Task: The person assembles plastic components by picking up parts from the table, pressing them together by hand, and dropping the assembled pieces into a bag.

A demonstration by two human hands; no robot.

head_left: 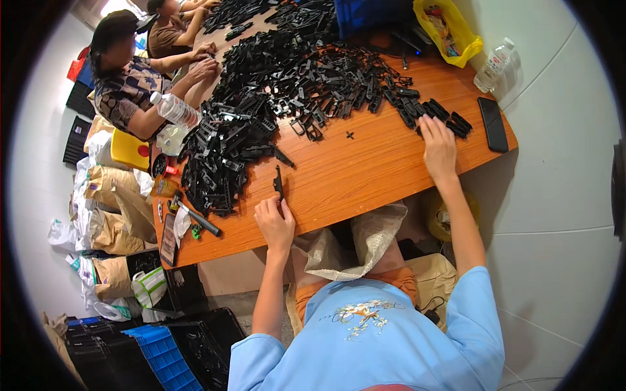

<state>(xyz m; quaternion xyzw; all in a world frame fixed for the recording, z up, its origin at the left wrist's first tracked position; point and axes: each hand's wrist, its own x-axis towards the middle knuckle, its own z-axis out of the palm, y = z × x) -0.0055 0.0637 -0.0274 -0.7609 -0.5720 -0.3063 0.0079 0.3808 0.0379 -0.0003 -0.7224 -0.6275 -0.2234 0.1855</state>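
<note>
One black part (279, 181) | pinched, jutting beyond left hand (274, 221) | right hand (439, 148): beside part cluster (459, 126), grip unclear

You have two hands at one wooden table (365, 173): one left hand (274, 220), holding one black part (278, 181), and one right hand (439, 146). The heaped black parts (261, 85) overlap too much for you to count. On the tabletop you can count one small cross-shaped piece (350, 135), one yellow bag (450, 32), one dark-handled tool (203, 221) and two clear bottles, a right bottle (493, 68) and a left bottle (176, 109). You also have two phones, a right phone (492, 124) and a left phone (169, 239), plus one woven sack (355, 244) at your lap. Two co-workers' heads show, a nearer person (127, 81) and a farther person (168, 36).
</note>
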